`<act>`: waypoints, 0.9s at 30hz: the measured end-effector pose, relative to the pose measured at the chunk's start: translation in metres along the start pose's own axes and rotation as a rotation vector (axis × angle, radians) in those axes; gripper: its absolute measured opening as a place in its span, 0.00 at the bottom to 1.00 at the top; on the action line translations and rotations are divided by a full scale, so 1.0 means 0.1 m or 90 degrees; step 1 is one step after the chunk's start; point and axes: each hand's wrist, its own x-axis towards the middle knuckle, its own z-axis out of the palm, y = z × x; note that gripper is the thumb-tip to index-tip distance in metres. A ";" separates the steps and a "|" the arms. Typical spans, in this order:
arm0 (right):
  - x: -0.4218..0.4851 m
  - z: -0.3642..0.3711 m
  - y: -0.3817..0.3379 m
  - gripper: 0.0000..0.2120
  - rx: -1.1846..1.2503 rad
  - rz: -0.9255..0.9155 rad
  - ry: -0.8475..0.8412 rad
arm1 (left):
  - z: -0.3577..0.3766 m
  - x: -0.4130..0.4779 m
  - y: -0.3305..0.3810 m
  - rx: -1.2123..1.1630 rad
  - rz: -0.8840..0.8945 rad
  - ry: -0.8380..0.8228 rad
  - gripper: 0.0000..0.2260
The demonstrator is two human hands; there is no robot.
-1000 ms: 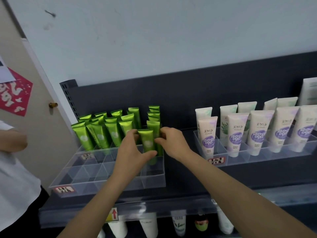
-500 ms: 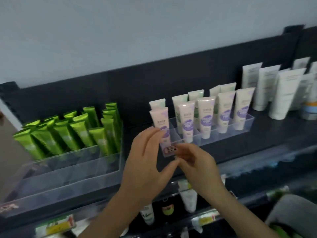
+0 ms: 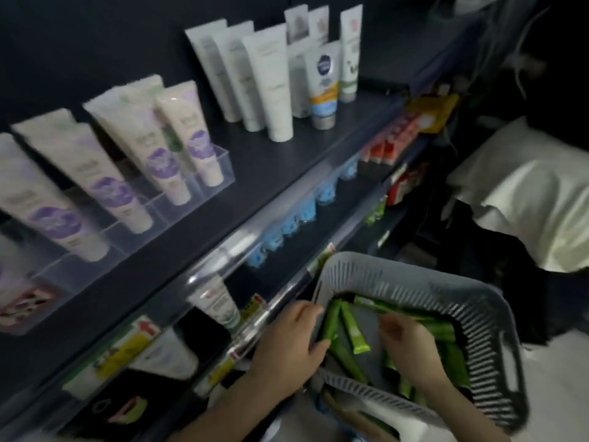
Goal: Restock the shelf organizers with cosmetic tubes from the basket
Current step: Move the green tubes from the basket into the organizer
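Bright green tubes [image 3: 353,330] fill a grey, slot-patterned basket [image 3: 414,277]. The cream tubes [image 3: 188,135] carry purple labels. The shelf [image 3: 274,167] is charcoal; one white tube [image 3: 323,90] has blue and orange bands.

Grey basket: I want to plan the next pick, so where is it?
Head view, lower right: the grey basket sits below and in front of the dark shelves, with the left hand and right hand reaching into it among green tubes.

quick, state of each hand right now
left hand: curled at the grey slotted plastic basket rim, grip cannot be told
right hand: reaching among the green plastic tubes, blurred, cannot be told
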 end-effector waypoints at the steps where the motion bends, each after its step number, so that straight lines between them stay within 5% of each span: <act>1: 0.05 -0.06 0.23 0.09 -0.012 0.033 0.011 | 0.17 0.13 0.02 -0.001 -0.006 -0.030 0.23; 12: 0.64 -0.29 1.45 0.15 -0.082 0.242 -0.060 | 1.58 1.19 0.08 0.075 -0.051 -0.203 0.14; 18: 0.89 -0.14 1.75 0.20 -0.099 0.263 -0.152 | 2.14 1.50 -0.06 0.193 0.031 -0.316 0.09; 23: 1.06 0.08 1.88 0.04 -0.114 0.291 -0.176 | 2.59 1.68 -0.20 0.326 0.153 -0.412 0.13; 27: 1.19 0.32 1.83 0.06 -0.148 0.282 -0.188 | 2.72 1.81 -0.26 0.385 0.191 -0.379 0.15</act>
